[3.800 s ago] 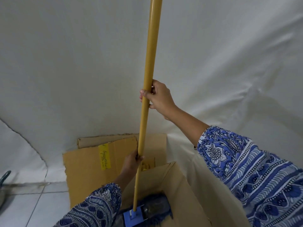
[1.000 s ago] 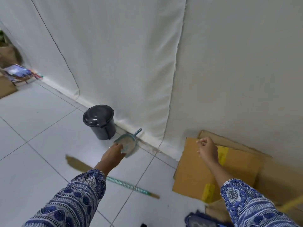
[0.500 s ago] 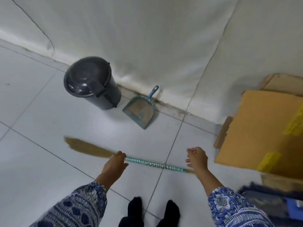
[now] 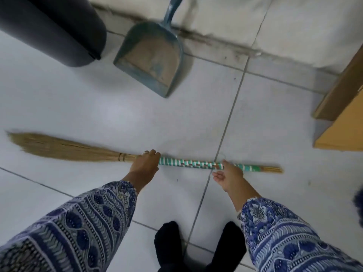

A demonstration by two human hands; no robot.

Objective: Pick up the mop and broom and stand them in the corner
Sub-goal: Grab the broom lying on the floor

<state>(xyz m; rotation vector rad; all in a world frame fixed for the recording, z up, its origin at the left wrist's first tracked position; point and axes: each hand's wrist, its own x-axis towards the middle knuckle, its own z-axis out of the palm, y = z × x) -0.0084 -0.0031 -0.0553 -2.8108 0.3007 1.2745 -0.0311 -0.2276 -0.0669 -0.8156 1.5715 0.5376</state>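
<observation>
The broom (image 4: 188, 165) lies flat on the white tiled floor, with straw bristles to the left and a green-and-white wrapped handle to the right. My left hand (image 4: 146, 163) is curled over the handle where it meets the bristles. Nearer the handle's right end, my right hand (image 4: 229, 174) touches it with fingers across it and the thumb spread apart below. A dark blue fringe (image 4: 359, 201) at the right edge may be the mop head; the mop's pole is out of view.
A teal dustpan (image 4: 151, 55) leans at the wall's foot just beyond the broom. A black bin (image 4: 53, 30) stands to its left. Cardboard sheets (image 4: 343, 118) sit at the right. My feet in black socks (image 4: 198, 246) are below the broom.
I let go of the mop pole and turned left. The view has dropped toward the floor, and both hands have come down onto the broom handle.
</observation>
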